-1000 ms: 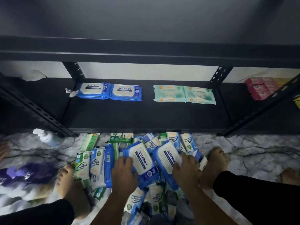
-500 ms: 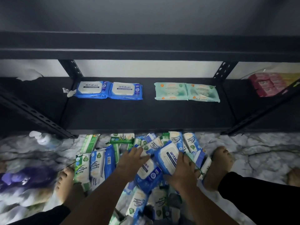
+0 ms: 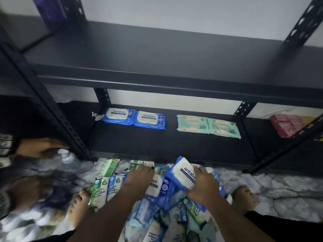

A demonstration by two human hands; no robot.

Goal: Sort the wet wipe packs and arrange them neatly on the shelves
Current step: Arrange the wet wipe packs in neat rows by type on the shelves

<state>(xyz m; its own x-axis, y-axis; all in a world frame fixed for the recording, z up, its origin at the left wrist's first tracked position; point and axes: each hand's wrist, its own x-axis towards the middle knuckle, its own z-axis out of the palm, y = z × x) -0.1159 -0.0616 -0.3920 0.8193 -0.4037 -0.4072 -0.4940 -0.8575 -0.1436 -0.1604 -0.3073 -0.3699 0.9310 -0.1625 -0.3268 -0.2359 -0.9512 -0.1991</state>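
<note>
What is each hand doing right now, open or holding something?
Left hand: lies on a blue pack in the pile; grip cannot be told.
Right hand: grips a raised blue antabax pack.

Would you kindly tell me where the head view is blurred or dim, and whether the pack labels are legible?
Head view: motion blur smears the lower left around the pump bottle; the lower shelf is dim but its two blue packs read "antabax"; the blue pack gripped by the right hand is sharp; the wide lens slants the uprights.
</note>
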